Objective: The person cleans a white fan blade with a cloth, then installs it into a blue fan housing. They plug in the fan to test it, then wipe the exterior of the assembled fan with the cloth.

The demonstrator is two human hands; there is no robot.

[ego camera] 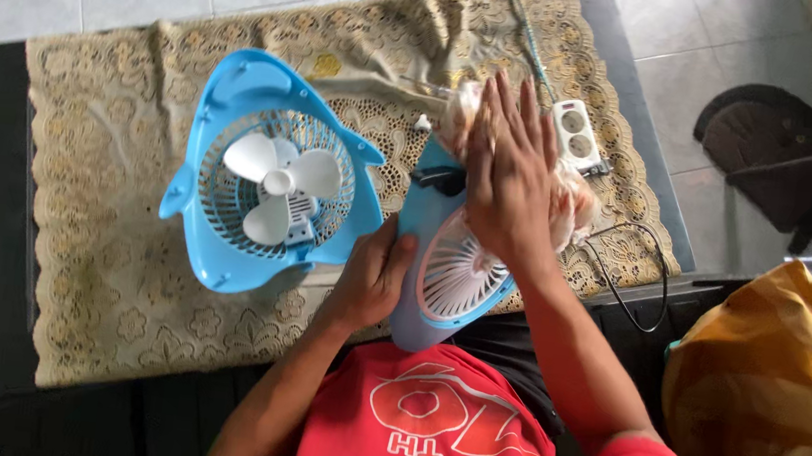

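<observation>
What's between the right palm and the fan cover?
Head view: a crumpled cloth sits under the right hand, pressed on the blue fan cover that the left hand grips.

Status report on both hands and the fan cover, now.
Left hand grips edge of blue fan cover with white grille. Right hand flat, pressing a pale cloth on it. Blue fan body beside, apart.
</observation>
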